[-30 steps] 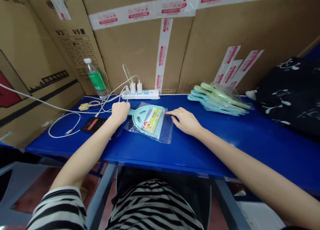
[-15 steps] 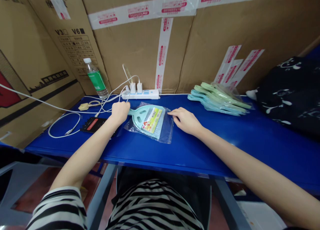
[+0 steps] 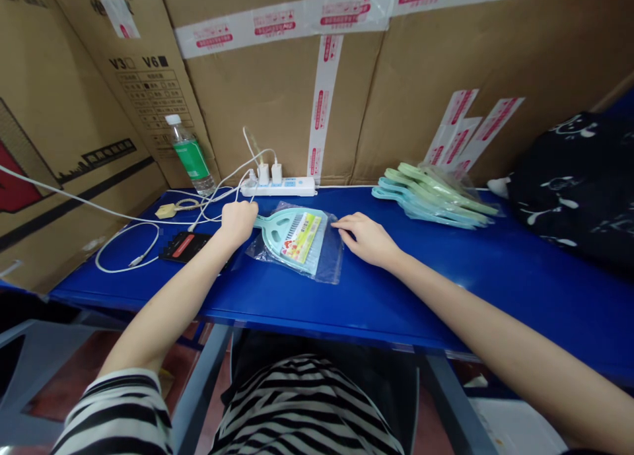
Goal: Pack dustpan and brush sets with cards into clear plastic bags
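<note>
A light blue dustpan (image 3: 278,234) lies on the blue tabletop, partly inside a clear plastic bag (image 3: 329,265) with a yellow printed label (image 3: 308,237) on it. Bristle-like lines show beside the label, likely a small brush nested in the pan. My left hand (image 3: 238,222) is closed around the dustpan's handle, hiding most of it. At the bag's right edge, my right hand (image 3: 369,239) has its fingers together, pinching the clear plastic near its upper corner.
Several green and blue dustpans (image 3: 430,194) in plastic lie stacked at the back right, near a black patterned cloth item (image 3: 574,184). Behind my left hand are a power strip (image 3: 292,187), white cables, a bottle (image 3: 191,158) and a black device (image 3: 181,245). Cardboard (image 3: 277,85) walls the back.
</note>
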Available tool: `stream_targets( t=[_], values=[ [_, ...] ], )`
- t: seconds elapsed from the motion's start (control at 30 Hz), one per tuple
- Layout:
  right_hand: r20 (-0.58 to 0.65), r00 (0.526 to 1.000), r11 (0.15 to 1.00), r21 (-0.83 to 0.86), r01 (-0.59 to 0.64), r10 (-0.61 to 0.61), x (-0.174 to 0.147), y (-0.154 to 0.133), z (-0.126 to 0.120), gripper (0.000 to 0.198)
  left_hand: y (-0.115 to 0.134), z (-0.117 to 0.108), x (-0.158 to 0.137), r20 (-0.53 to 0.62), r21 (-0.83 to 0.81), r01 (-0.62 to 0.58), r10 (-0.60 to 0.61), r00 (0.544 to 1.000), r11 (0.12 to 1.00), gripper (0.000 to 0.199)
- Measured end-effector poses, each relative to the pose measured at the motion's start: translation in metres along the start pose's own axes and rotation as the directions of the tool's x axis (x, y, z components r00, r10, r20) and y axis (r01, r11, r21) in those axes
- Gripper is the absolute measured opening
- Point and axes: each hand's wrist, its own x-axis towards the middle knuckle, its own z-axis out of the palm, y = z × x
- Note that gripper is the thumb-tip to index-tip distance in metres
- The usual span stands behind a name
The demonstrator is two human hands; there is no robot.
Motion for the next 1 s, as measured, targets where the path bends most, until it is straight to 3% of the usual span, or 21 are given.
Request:
stream_targets(
  t=[1.0],
  values=[
    [-0.003,1.000,1.000,-0.004,0.013,-0.013,-0.0005,0.0014,-0.0001,0.033,0.0008,0.0009,0.0006,0.005,0.003,0.005,-0.005,1.000,1.000,0.042]
  ],
)
